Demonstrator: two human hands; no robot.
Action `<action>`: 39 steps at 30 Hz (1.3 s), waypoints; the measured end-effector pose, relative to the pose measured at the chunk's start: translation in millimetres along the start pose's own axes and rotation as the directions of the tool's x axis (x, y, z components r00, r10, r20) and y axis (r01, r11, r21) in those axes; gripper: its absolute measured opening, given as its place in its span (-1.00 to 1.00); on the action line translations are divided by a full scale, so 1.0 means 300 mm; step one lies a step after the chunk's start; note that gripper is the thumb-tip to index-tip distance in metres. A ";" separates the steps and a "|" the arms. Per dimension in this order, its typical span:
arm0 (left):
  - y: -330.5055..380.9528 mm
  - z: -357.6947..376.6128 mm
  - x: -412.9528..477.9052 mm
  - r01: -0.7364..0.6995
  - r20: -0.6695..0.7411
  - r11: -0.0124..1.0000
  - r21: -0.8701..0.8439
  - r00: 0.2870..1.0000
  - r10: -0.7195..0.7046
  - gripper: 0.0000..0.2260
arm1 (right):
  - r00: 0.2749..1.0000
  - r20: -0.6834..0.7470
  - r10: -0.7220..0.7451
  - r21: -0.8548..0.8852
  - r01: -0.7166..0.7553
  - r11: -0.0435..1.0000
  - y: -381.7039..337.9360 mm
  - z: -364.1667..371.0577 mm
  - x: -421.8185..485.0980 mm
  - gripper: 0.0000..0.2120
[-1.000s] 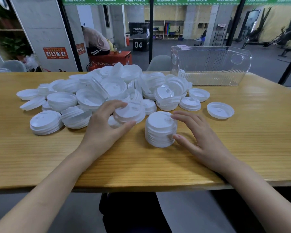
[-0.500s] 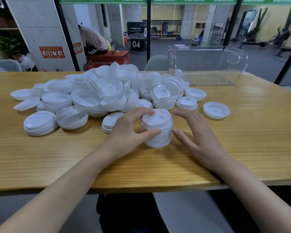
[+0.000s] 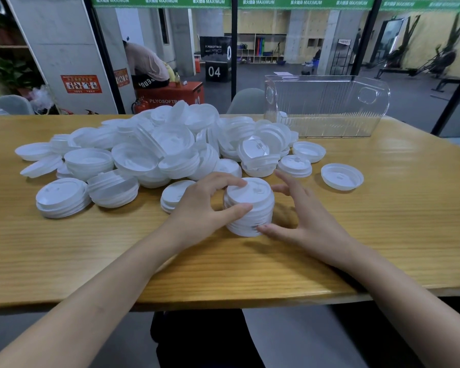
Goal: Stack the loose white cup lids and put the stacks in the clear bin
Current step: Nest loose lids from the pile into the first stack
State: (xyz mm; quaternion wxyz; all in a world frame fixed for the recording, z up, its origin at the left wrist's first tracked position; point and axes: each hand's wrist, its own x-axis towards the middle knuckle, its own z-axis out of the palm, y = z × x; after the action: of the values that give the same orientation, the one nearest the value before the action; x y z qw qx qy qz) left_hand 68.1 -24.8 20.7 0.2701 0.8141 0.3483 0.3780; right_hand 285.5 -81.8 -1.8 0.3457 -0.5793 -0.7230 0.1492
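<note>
A stack of white cup lids (image 3: 250,208) stands on the wooden table (image 3: 383,221) in front of me. My left hand (image 3: 205,208) grips its upper part, fingers over the top rim and thumb on the near side. My right hand (image 3: 303,221) sits just right of the stack with fingers spread; its thumb tip touches the stack's base. A big heap of loose white lids (image 3: 157,150) lies behind, spreading left. The clear bin (image 3: 327,104) stands at the back right; it looks almost empty.
Small lid stacks (image 3: 61,197) lie at the left, and single lids (image 3: 341,176) lie right of the heap. A grey chair back (image 3: 246,102) rises behind the table. A person bends over a red box beyond the glass. The table's near edge runs under my forearms.
My left hand carried a few lids from the heap's front onto the stack and now holds the stack's top. My right hand lifted its fingers off the stack and spread beside it.
</note>
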 end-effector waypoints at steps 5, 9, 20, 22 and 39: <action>-0.012 -0.004 0.013 -0.041 0.024 0.999 0.009 0.999 0.041 -0.69 | 0.991 0.130 0.028 -0.037 -0.023 0.999 -0.011 0.011 0.071 0.18; -0.049 -0.006 0.039 -0.110 0.037 0.991 0.075 0.994 0.107 -0.57 | 0.992 0.124 0.016 -0.001 -0.016 1.000 0.008 0.022 0.133 0.09; -0.142 0.020 0.144 -0.492 0.001 0.755 0.433 0.838 0.545 -0.73 | 0.992 0.122 0.020 0.042 -0.026 0.999 0.117 -0.059 0.236 -0.21; -0.151 0.020 0.142 -0.535 0.022 0.702 0.471 0.802 0.596 -0.75 | 0.998 -0.045 0.032 0.047 -0.030 0.998 0.130 -0.097 0.243 -0.50; -0.177 -0.037 0.142 -0.394 0.095 0.831 0.393 0.916 0.390 -0.71 | 0.929 -0.279 0.242 -0.495 -0.355 0.793 0.244 -0.072 0.288 -0.56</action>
State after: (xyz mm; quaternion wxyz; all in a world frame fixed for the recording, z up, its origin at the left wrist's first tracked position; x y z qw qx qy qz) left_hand 59.9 42.5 8.0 0.0145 0.9080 0.2432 0.3407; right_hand 346.1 16.4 -3.2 0.2127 -0.7718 -0.5956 -0.0654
